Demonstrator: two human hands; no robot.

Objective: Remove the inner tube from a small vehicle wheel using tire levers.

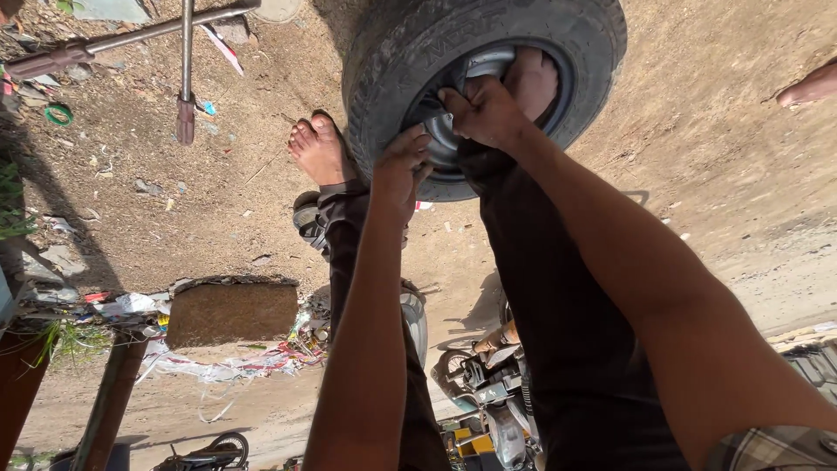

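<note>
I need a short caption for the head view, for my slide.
Both hands, left hand and right hand, grip a tyre's grey rim on dirt ground.

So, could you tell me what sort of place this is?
Probably an open-air roadside tyre or vehicle repair spot: a mounted tyre lies on bare dirt ground, a cross-shaped wheel wrench lies nearby, and motorcycles stand close by.

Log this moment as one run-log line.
left hand: on black rubber tyre | right hand: gripping grey metal wheel rim | bare foot: beside tyre, on dirt
</note>
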